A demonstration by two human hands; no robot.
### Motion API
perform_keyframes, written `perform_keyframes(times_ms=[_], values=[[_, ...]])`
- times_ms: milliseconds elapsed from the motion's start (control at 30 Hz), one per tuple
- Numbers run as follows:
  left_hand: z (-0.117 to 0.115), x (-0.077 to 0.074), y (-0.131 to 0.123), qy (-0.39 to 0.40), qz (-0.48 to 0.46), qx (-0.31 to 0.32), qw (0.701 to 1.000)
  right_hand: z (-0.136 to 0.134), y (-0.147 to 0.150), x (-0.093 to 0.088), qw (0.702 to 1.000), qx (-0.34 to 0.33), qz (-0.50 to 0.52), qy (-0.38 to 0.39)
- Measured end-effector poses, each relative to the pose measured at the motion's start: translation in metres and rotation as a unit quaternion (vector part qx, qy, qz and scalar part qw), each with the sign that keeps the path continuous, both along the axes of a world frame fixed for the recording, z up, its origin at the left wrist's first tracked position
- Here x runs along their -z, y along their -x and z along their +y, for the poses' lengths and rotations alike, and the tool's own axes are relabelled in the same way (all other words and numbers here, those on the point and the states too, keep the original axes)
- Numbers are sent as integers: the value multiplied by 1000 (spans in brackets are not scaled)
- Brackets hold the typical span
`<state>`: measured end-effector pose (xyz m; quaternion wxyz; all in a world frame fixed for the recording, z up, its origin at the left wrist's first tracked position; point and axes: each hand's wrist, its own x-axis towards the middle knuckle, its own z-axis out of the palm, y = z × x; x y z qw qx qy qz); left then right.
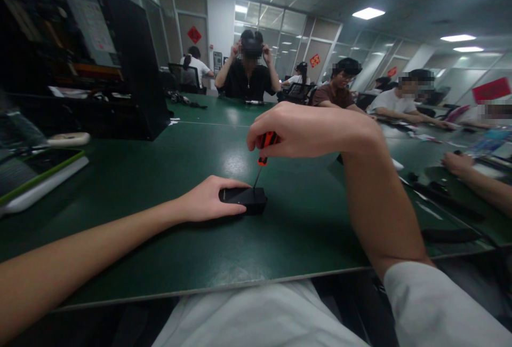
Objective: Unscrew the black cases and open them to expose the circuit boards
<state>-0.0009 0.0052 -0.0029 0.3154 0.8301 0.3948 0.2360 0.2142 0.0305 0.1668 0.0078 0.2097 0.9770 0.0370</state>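
A small flat black box [245, 198] lies on the green table [168, 229] in front of me. My left hand [208, 198] grips its left end, fingers wrapped around it. My right hand [304, 131] is closed around a screwdriver [264, 147] with an orange and black handle, held upright above the box. The thin shaft slants down and its tip touches the top of the box near its right side.
A large black cabinet [120, 69] stands at the far left, with a white and green tray [40, 181] beside it. Several people sit around the far side of the table. Another person's hand [460, 164] rests at the right among cables and dark parts.
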Motion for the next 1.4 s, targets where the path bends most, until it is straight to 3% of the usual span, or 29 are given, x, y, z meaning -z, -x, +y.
perform_keyframes(times_ms=[200,567,933,1167,1400], values=[[-1,1,-1,-2,-7,-1,1000,-10,4,-4,998,-51,24,11],[-1,0,-1,15,-27,13,999,-19,11,-1,996,-83,13,21],[-1,2,-2,13,-24,11,1000,-23,16,-1,999,-37,3,29],[-2,2,-2,12,-26,5,1000,-20,15,0,995,-98,13,32],[-2,1,-2,9,-24,8,1000,-23,15,1,998,-69,6,2]])
